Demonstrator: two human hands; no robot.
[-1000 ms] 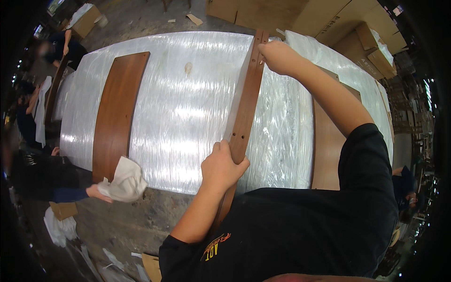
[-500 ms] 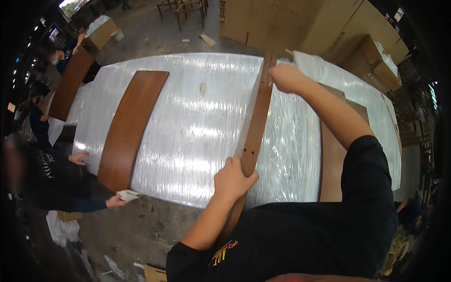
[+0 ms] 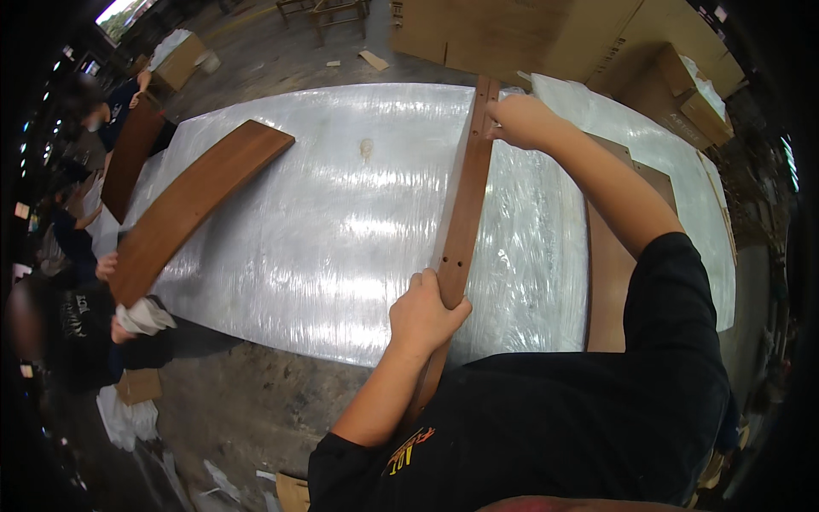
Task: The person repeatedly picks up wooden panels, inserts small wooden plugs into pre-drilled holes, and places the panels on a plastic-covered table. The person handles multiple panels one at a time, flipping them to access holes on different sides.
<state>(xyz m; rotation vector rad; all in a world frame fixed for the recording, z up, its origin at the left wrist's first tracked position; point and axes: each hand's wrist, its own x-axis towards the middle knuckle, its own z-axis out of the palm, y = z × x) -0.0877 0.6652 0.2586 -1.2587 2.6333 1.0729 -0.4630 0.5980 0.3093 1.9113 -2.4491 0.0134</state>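
A long brown wooden board [image 3: 466, 205], stood on its narrow edge with drilled holes showing along it, lies across the plastic-wrapped table [image 3: 341, 222] in front of me. My left hand [image 3: 426, 312] is wrapped around its near part, just below a pair of holes. At the far end, my right hand [image 3: 525, 124] is closed with its fingertips against the board's right side. Something small and pale shows at those fingertips, too small to name. Under my right forearm rests another flat brown panel [image 3: 604, 247], partly hidden by my arm.
To the left, a co-worker grips a curved brown board [image 3: 200, 205] and a white cloth [image 3: 145, 316]. Another person farther back holds a brown panel [image 3: 132, 154]. Large cardboard sheets [image 3: 512, 38] and an open carton [image 3: 678, 98] stand beyond the table.
The co-worker at left has taken hold of the curved board and swung its near end leftward. The farther person's panel has tilted. My hands keep nearly the same places on my board.
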